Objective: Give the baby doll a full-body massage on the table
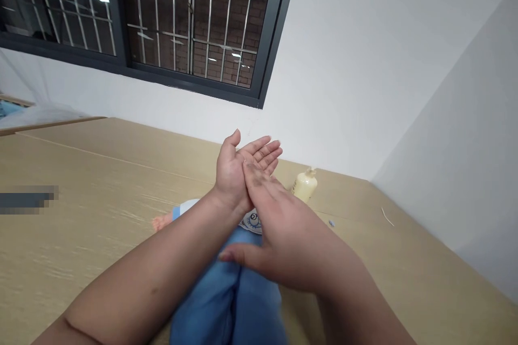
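My left hand [231,172] is held palm up, its thumb raised and fingers stretched out. Across its palm and lower fingers lie the fingers of my right hand [283,215], outstretched with the thumb apart. Neither hand grips anything; whether lotion lies between them is hidden. Below my hands is a doll on its back, in blue trousers [226,296] and a white top with blue trim and a printed eye [253,220]. One small doll hand [162,221] shows at the left; my hands cover the doll's upper part. Behind my right hand stands a pale yellow pump bottle [305,185].
The tan tabletop [101,172] runs back to a white wall [343,64] with a barred window [194,21]. A small blue bit [332,223] and a thin white strip [387,216] lie at the right. Clear plastic sheeting [48,113] is at the far left.
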Motion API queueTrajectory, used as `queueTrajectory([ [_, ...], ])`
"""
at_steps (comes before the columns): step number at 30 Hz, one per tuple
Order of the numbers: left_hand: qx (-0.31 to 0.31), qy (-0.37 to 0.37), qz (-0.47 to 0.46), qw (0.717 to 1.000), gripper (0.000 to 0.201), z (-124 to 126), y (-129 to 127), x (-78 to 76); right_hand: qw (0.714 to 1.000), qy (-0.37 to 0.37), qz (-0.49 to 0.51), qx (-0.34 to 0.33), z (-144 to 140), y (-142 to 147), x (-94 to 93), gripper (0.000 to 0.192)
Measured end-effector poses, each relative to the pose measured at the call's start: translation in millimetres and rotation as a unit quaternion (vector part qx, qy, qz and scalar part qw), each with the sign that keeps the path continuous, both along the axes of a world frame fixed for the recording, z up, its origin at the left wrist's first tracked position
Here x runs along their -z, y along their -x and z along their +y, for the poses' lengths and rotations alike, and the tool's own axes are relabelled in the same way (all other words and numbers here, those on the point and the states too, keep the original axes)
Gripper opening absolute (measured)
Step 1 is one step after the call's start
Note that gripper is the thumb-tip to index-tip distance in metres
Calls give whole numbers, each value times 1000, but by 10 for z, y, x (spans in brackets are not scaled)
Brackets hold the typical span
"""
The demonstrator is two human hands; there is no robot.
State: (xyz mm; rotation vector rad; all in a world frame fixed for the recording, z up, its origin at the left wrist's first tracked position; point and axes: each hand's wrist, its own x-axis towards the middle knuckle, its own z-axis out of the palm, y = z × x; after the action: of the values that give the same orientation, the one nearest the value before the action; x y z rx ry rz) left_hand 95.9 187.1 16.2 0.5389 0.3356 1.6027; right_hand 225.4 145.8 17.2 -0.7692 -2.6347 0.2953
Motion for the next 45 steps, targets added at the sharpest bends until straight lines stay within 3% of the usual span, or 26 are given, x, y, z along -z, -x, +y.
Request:
queueTrajectory([
  [5,-22,-20,49,998,61,-16,-21,-13,1000,-17,-6,11,238,-57,-36,110],
  [10,-61,-25,92,994,59,27,-16,-11,1000,-9,7,25,256,-207,-92,92],
  [12,-88,-26,110,990,55,41,-20,76,1000,-6,9,29,216,-253,-137,78],
  [15,-114,4,146,983,42,45,39,341,1000,3,7,16,154,-253,-201,60],
  [17,-81,38,160,983,38,32,142,569,1000,17,3,-3,134,-192,-180,54],
  [21,-81,78,172,979,38,-2,377,948,998,61,-23,-24,183,36,181,58],
  [24,-114,103,157,976,37,-18,419,1100,995,77,-55,-8,272,193,618,94],
  [26,-130,101,172,971,31,-22,379,1174,992,94,-78,-7,322,244,847,107],
  [29,-135,81,230,961,26,-19,303,1291,992,104,-69,11,369,235,999,111],
  [31,-139,60,272,950,34,-17,280,1365,992,106,-60,27,400,184,1011,115],
  [34,-154,24,371,916,47,-20,291,1428,988,123,-68,63,470,47,1020,119],
  [39,-152,-11,577,802,69,-39,331,1385,967,190,-105,134,590,-278,1140,120],
  [43,-161,-11,630,759,71,-54,372,1367,960,207,-117,151,631,-450,1255,126],
  [45,-178,-47,667,722,73,-88,403,1367,961,201,-113,151,646,-478,1318,129],
])
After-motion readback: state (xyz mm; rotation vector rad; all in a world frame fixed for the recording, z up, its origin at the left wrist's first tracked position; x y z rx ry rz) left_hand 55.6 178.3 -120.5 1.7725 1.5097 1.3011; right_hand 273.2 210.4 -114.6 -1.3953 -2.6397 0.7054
